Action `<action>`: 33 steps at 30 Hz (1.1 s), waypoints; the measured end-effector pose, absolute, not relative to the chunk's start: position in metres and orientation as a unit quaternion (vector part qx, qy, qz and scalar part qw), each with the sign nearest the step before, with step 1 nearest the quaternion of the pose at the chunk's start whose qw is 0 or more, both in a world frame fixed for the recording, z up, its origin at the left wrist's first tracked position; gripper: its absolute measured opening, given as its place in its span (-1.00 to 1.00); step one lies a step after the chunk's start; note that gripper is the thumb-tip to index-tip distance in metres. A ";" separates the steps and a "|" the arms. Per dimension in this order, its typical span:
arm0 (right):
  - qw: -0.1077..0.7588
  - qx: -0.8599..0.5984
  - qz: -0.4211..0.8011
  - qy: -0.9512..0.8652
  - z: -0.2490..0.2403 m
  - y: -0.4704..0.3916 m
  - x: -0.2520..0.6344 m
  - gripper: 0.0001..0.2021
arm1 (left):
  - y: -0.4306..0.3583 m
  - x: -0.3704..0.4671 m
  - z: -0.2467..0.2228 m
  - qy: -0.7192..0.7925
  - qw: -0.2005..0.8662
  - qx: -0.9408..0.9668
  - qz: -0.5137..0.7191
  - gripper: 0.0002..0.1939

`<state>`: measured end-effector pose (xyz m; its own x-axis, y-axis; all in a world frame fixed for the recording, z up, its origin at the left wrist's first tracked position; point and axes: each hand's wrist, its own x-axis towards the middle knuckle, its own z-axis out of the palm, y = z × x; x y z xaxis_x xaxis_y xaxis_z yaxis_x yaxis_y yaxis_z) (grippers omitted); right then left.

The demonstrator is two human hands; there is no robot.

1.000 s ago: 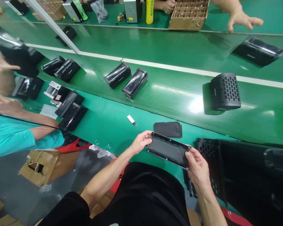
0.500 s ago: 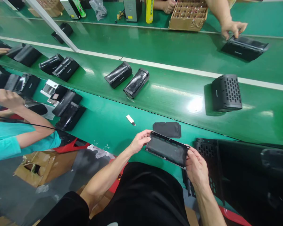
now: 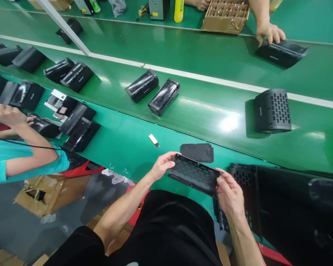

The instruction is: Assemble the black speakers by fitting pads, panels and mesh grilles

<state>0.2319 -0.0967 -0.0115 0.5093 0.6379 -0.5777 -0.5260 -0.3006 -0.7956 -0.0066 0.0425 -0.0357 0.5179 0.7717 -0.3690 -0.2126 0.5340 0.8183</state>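
Between my two hands is a black rectangular speaker grille panel (image 3: 195,175), tilted, with a faint pattern of holes showing through it. My left hand (image 3: 163,166) pinches its left end, thumb on top. My right hand (image 3: 229,194) grips its right end. Just beyond the panel lies a stack of thin black mesh sheets (image 3: 197,152) on the green bench (image 3: 122,147). A small white-handled cutter (image 3: 154,140) rests farther left. To the right of my right hand stand more black perforated panels (image 3: 242,177), partly covered by a large dark sheet-like thing.
On the green conveyor (image 3: 211,111) stand several black speaker housings, one upright (image 3: 272,111) at the right. A co-worker's hand (image 3: 270,33) holds another housing across the line. At left, a co-worker's arm (image 3: 30,155) reaches over the bench. A metal post (image 3: 63,26) rises at upper left.
The panel in my hands has tilted slightly, and its hole pattern shows more clearly. Across the line, the co-worker's hand and housing have shifted left.
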 end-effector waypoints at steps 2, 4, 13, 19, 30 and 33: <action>0.584 -0.641 0.496 -0.047 -0.012 -0.096 0.231 -0.57 | 0.042 -0.007 -0.037 0.384 0.790 0.366 0.308 -0.52; 0.579 -0.648 0.493 -0.046 -0.013 -0.095 0.231 -0.55 | 0.042 -0.006 -0.038 0.388 0.791 0.362 0.305 -0.52; 0.570 -0.682 0.459 -0.015 -0.017 -0.088 0.230 -0.49 | 0.043 -0.002 -0.039 0.394 0.797 0.351 0.292 -0.53; 0.568 -0.665 0.485 -0.019 -0.016 -0.084 0.235 -0.51 | 0.046 0.000 -0.038 0.399 0.798 0.339 0.297 -0.54; 0.546 -0.677 0.492 -0.035 -0.026 -0.082 0.239 -0.51 | 0.047 0.002 -0.043 0.416 0.793 0.330 0.299 -0.53; 0.551 -0.676 0.489 -0.033 -0.024 -0.081 0.239 -0.52 | 0.047 0.002 -0.042 0.418 0.795 0.324 0.297 -0.51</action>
<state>0.2390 -0.0812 -0.0240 0.5202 0.5835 -0.6236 -0.4934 -0.3907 -0.7771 0.0019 0.0473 -0.0424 0.4743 0.7428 -0.4726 -0.2018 0.6142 0.7629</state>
